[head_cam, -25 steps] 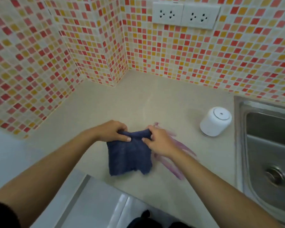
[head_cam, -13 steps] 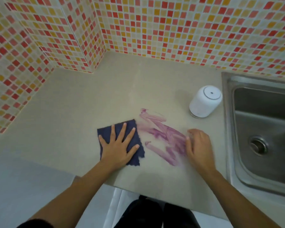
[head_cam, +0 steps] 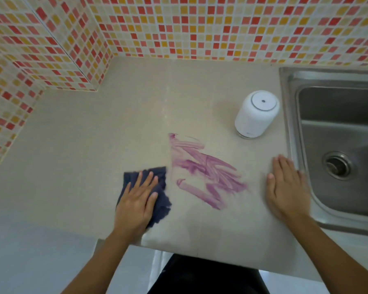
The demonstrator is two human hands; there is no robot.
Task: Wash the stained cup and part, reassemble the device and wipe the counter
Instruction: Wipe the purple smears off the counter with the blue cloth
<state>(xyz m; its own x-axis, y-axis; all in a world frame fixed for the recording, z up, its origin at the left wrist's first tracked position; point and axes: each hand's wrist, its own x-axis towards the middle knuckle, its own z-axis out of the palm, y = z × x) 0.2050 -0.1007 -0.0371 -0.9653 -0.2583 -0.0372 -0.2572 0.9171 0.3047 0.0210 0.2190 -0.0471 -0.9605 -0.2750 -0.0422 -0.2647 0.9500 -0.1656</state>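
Streaks of purple stain [head_cam: 208, 177] slant from upper-left toward lower-right on counter [head_cam: 115, 134].

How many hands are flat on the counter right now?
2. The left hand presses the cloth beside the purple stain; the right hand rests bare near the sink.

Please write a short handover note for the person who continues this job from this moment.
Left hand: flat, pressing the dark blue cloth on the counter, just left of the purple stain.
Right hand: flat on the counter, empty, beside the sink.
White device: upright and looks assembled, behind the stain.
Done: washing and reassembly, apparently.
Left: wipe the stain away; it is not yet wiped off.
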